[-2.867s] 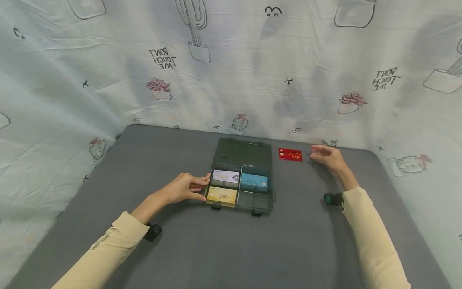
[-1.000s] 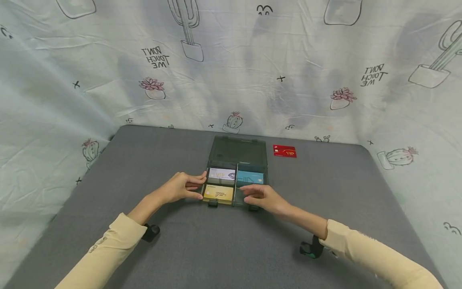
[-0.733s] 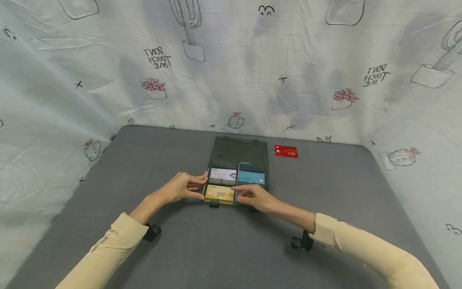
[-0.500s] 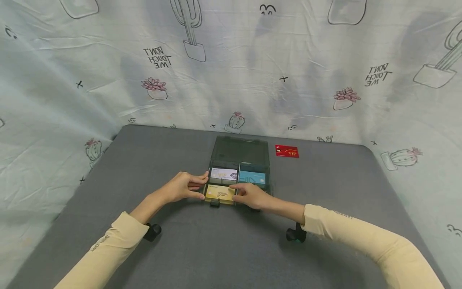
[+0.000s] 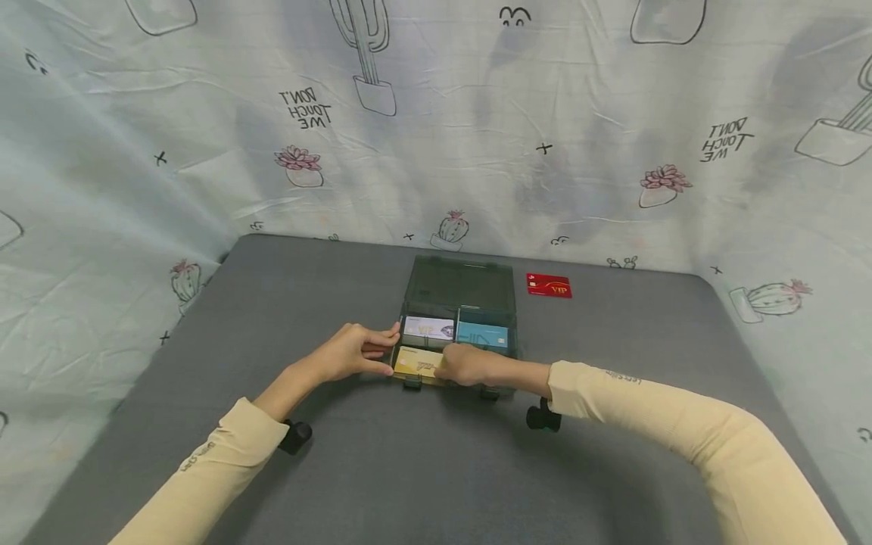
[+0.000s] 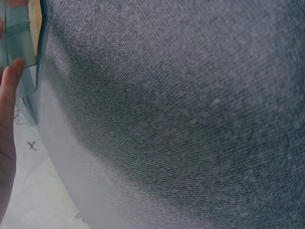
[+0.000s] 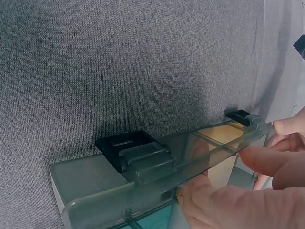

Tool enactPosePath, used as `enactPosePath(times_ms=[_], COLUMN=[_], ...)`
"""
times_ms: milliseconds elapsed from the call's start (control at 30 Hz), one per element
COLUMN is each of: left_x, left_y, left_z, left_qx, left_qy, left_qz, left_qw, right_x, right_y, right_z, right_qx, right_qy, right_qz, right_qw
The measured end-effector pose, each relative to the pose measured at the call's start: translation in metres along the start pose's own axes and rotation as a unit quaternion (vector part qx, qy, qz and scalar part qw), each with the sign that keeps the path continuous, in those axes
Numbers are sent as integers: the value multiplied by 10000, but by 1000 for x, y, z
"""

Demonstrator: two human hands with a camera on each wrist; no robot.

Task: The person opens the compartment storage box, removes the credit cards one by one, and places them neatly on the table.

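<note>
A translucent dark green divided box (image 5: 460, 284) lies with its lid open on the grey table. My left hand (image 5: 354, 352) holds its left side, with fingers on the edge and thumb at the front corner. In the front left compartment is a gold card (image 5: 417, 362). My right hand (image 5: 466, 365) reaches across the front right compartment, and its curled fingers grip the gold card's right end. Behind lie a white card (image 5: 428, 328) at left and a blue card (image 5: 484, 334) at right. In the right wrist view, the right fingers (image 7: 259, 160) reach over the box's front wall.
A red VIP card (image 5: 549, 285) lies flat to the right of the lid. Two black latches, one a left latch (image 5: 412, 384), stick out at the box's front edge. A patterned white curtain (image 5: 477, 151) hangs behind the grey table (image 5: 409, 469).
The right hand came from beside the red card over to the box, then slid left to the gold card, its fingers curling there. The left hand stays on the box's left side.
</note>
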State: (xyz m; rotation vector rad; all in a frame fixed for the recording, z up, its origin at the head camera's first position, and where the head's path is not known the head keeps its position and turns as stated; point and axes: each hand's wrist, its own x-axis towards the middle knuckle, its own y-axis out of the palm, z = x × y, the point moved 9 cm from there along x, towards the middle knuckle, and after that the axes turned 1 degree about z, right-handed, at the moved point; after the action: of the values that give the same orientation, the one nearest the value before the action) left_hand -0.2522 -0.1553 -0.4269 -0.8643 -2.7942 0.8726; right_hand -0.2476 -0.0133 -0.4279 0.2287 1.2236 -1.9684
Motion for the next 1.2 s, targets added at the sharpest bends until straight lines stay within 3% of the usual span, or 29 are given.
enactPosePath(times_ms=[433, 667, 733, 967, 1067, 1200], left_x=[0, 0, 1, 1, 1, 0], left_y=[0, 0, 0, 3, 3, 2], left_z=[1, 1, 2, 3, 3, 3], left_qx=[-42, -52, -67, -66, -84, -163], left_qy=[-35, -1, -19, -87, -109, -112], left_qz=[1, -11, -14, 6, 11, 19], left_qw=[10000, 10000, 10000, 9999, 9999, 9998], right_x=[-5, -9, -9, -10, -11, -13], right_y=[-14, -29, -29, -31, -37, -35], right_z=[-9, 8, 9, -5, -16, -32], right_qx=[279, -266, -220, 1076, 1678, 2538], right_qy=[-367, -1340, -1450, -1412, -1382, -1401], right_qz=[-351, -1026, -1108, -824, -1023, -1117], right_qw=[9983, 9853, 9830, 9807, 9707, 9505])
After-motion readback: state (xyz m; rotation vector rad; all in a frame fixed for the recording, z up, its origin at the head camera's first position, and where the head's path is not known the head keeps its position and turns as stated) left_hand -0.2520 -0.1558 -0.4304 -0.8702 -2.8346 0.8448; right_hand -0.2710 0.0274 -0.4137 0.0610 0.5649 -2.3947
